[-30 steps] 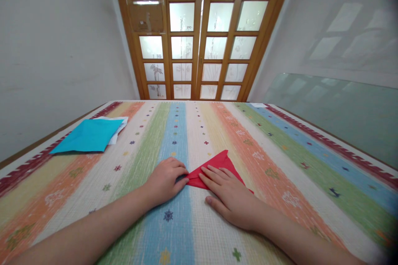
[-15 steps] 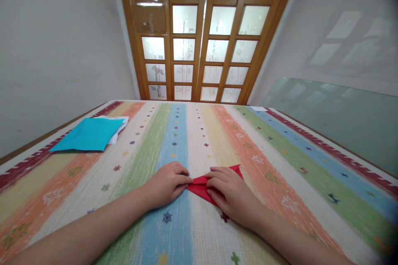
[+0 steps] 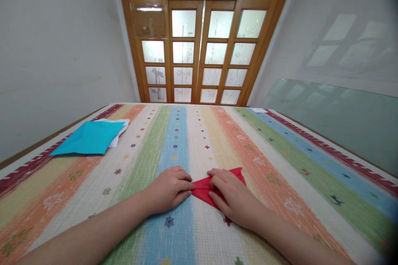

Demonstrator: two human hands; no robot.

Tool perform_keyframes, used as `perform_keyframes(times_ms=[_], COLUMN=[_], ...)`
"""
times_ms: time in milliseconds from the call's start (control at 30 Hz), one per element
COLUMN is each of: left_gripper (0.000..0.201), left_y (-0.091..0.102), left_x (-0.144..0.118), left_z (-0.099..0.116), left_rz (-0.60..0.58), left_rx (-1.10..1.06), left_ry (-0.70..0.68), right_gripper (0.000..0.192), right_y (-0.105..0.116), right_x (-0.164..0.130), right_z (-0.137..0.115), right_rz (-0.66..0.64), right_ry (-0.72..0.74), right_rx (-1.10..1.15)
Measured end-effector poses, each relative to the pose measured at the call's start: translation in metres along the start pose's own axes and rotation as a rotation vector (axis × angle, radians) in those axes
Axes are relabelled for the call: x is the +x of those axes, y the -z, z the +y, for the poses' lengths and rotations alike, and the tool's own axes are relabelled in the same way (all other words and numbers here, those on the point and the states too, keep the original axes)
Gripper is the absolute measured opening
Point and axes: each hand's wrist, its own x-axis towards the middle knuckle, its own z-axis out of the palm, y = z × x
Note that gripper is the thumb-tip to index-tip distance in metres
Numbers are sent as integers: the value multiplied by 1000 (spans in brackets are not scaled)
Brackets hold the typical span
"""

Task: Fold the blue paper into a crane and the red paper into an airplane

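Low in the middle of the frame, a folded sheet of red paper (image 3: 203,187) lies flat on the striped woven tablecloth (image 3: 280,165), over the seam between a blue stripe and a cream one. Both hands rest on it from the bottom of the frame.

The left hand (image 3: 169,188) sits just left of centre with its fingers curled loosely downward. Its fingertips meet the left point of the red paper and press it to the cloth; nothing is lifted, and the paper lies just beyond the fingertips, to the right of this hand.

The right hand (image 3: 231,196) lies just right of centre, palm down, covering the right part of the red paper. Its fingers are held together and bent, pointing toward the upper left, pressing the sheet flat rather than pinching it. A red corner shows above the knuckles at the hand's upper right, and a narrow red edge runs out below the fingers. Whether the thumb grips an edge under the palm cannot be told.

Between the two hands the red paper shows as a small wedge, its tip touching the left fingertips.

At the left edge of the frame, well apart from the hands, a turquoise square paper sheet (image 3: 88,137) lies on white paper (image 3: 120,126).
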Motion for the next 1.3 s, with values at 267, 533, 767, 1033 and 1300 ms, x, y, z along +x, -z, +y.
perform_keyframes(times_ms=[267,533,767,1033,1300], left_gripper=[24,21,19,20,19], left_y=[1,-1,-2,-4,-3], left_x=[1,0,1,1,0], left_z=[2,4,5,5,6], left_rz=[-10,-3,11,11,11], left_rx=[15,-7,-5,-2,-3], left_ry=[-4,-11,-27,-26,-19], right_gripper=[29,16,10,11,25], right_y=[-4,-1,-6,-3,0], right_x=[2,4,5,6,6], right_z=[2,2,4,1,-1], right_rz=[35,56,89,42,33], right_ry=[-32,7,33,-46,-37], right_rx=[-18,2,15,-49,-88])
